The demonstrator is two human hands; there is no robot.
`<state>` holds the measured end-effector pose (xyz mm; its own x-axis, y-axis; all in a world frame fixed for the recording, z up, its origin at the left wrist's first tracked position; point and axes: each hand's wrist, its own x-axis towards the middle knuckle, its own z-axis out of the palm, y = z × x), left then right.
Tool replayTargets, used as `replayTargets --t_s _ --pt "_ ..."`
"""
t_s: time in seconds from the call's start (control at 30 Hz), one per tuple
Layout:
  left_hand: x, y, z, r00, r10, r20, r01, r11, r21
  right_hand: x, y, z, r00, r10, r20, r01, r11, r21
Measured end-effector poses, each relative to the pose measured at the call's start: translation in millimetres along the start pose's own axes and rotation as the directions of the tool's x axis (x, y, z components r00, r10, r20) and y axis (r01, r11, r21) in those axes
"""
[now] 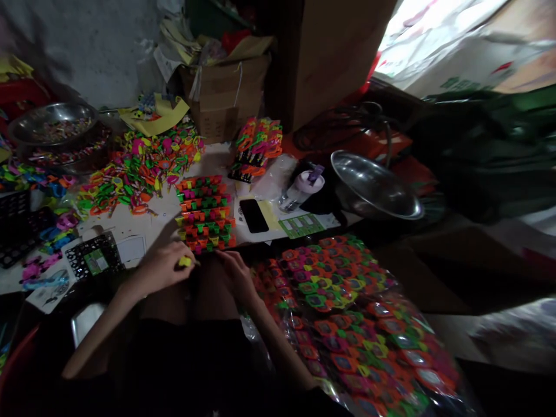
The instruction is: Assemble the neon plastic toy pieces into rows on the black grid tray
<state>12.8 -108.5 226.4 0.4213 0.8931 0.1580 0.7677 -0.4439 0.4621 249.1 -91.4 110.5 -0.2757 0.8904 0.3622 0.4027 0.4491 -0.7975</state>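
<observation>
Cluttered worktable, dim light. Left hand pinches a small yellow piece at the rack's 7 o'clock; right hand, at 5 o'clock, touches the filled rack (grip unclear). Loose pile at 10 o'clock.

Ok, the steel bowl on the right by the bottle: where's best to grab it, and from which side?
Probably the near rim of the steel bowl, coming from the front. It sits tilted with its open mouth toward the camera, so that thin edge is exposed for a pinch. The bottle crowds its left side, and dark clutter lies behind and right.
</observation>
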Motion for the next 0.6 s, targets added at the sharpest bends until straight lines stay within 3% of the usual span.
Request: replayTargets --t_s 0.07,0.13,0.33,0.43,0.53,0.6 --pt "2.3 27.7 5.3 0.986 0.139 0.095 -0.137 0.99 -0.03 3.4 -15.9 5.6 0.986 -0.07 0.153 0.064 0.997 0.046" --pt "5.2 42.1 11.5 0.97 0.201 0.134 -0.204 0.979 0.011 4.5 -26.2 7.4 0.966 -0.106 0.236 0.079 0.989 0.123" --pt "13.2 51.8 18.0 0.958 0.252 0.137 -0.242 0.967 -0.082 -6.9 -21.6 -5.3 0.971 -0.047 0.235 -0.027 0.952 0.304" --pt "20.0 43.4 26.0 0.96 0.266 0.089 -0.257 0.961 -0.1 -4.9 2.2 -15.5 0.975 0.106 0.194 -0.162 0.941 0.297" --pt "33.0 14.1 44.6 0.986 0.164 -0.023 -0.162 0.984 0.07 14.6 38.5 -26.3 0.943 0.332 0.038 -0.325 0.883 0.338" --pt "42.3 -12.6 60.6 0.993 0.1 -0.058 -0.085 0.973 0.215 33.6 64.6 -30.3 0.919 0.388 -0.07 -0.337 0.864 0.373"
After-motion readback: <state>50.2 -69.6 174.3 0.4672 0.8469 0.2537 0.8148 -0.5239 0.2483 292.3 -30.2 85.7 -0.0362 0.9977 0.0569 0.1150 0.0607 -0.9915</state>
